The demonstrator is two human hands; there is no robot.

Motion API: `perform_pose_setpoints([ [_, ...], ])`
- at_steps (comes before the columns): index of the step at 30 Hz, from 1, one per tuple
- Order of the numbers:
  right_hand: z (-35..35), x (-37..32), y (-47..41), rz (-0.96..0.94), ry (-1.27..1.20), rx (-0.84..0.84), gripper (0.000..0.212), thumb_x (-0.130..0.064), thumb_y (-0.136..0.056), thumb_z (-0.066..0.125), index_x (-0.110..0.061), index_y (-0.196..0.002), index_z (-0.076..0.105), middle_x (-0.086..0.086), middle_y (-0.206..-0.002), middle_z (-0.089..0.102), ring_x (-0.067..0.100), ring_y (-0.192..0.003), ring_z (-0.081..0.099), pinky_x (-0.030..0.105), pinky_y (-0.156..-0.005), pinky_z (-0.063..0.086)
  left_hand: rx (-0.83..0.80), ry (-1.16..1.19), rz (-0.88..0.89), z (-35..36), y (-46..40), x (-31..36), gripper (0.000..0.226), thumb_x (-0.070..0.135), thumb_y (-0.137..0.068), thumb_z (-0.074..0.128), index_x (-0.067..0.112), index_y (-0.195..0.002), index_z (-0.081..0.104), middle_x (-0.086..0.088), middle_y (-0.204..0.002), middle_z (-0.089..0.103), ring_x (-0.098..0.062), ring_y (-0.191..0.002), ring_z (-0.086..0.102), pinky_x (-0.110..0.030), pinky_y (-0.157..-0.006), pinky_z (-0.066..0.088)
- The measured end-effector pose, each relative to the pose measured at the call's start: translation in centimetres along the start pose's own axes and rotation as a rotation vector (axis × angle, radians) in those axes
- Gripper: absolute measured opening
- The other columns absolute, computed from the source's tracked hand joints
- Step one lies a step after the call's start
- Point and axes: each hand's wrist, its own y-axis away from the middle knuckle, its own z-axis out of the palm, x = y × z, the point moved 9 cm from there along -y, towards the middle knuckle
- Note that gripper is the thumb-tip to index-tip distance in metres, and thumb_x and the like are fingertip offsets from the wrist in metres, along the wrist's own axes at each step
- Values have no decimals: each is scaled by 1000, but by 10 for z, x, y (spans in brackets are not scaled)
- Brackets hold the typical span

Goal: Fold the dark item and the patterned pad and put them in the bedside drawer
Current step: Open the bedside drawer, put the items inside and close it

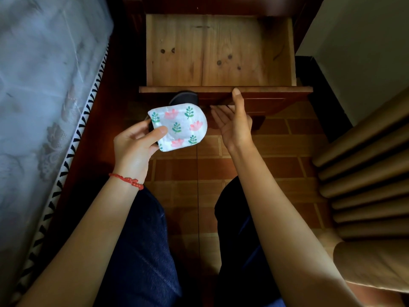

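My left hand (135, 145) grips a folded white pad (180, 127) printed with pink flowers and green sprigs. A dark rounded item (184, 99) sticks out from behind the pad, held together with it. The bedside drawer (219, 52) is pulled out just beyond, its bare wooden bottom showing. My right hand (235, 120) is to the right of the pad, palm up with fingers apart, thumb against the drawer's front panel (265, 89), holding nothing.
A bed with a white lace cover (39, 96) and a dark wooden frame runs along the left. Cardboard tubes (365, 185) are stacked at the right. The floor is brown tile (192, 173). My knees in dark blue trousers fill the lower middle.
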Motion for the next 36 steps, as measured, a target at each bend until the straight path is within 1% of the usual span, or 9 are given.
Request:
perform_pose_setpoints([
  [4,-1,1,0,-4,-13,-18,35,-31,-86,62,-2,-104,51,21,-102,63,30,-103,65,38,-96,51,-3,0,-11,2,1,-3,20,-1,-79,65,12,-94,68,4,-90,72,-12,-92,69,-25,-67,56],
  [8,-3,2,2,1,15,-12,53,-33,-87,61,4,-122,47,23,-116,62,28,-104,65,36,-94,51,-12,-2,-12,4,1,-3,20,0,-79,65,12,-95,68,4,-92,72,-14,-94,68,-26,-69,57],
  [12,-3,3,6,25,75,-55,36,-35,-89,56,-7,-110,50,14,-112,62,26,-107,64,39,-98,48,-20,-17,-22,6,1,-4,18,2,-79,66,15,-91,69,9,-83,74,-14,-93,69,-28,-70,57],
  [16,0,12,17,112,244,-148,56,-42,-89,52,-4,-130,46,10,-115,64,15,-96,66,32,-89,52,-34,-20,-23,11,2,-2,17,2,-79,65,17,-85,69,11,-78,74,-11,-89,70,-26,-68,57],
  [19,4,16,25,170,418,-253,53,-46,-88,50,-7,-122,57,2,-104,68,14,-95,66,29,-84,53,-49,-3,-36,16,4,-3,17,1,-80,65,16,-87,68,10,-79,74,-10,-88,70,-25,-66,56],
  [24,8,0,30,95,562,-298,25,-38,-87,57,-18,-100,67,-4,-94,70,14,-95,64,28,-83,52,-67,19,-59,22,7,-2,18,1,-80,65,14,-91,68,5,-87,73,-14,-91,70,-27,-68,57],
  [29,16,-18,37,52,496,-368,25,-24,-88,56,-9,-108,63,-3,-92,70,9,-87,67,19,-68,52,-87,10,-59,31,9,5,15,4,-79,65,16,-88,68,5,-88,73,-15,-93,69,-27,-69,57],
  [32,21,-34,41,8,495,-406,27,-21,-84,62,-7,-108,63,1,-95,69,11,-88,68,23,-71,54,-100,1,-46,36,9,13,15,5,-79,66,17,-88,69,7,-87,74,-13,-93,69,-26,-67,57],
  [36,26,-56,41,-95,597,-366,12,-8,-80,68,-11,-92,67,4,-90,71,17,-86,70,32,-75,59,-101,-9,-23,44,8,25,17,5,-79,66,13,-94,68,-2,-99,71,-16,-96,68,-29,-70,58],
])
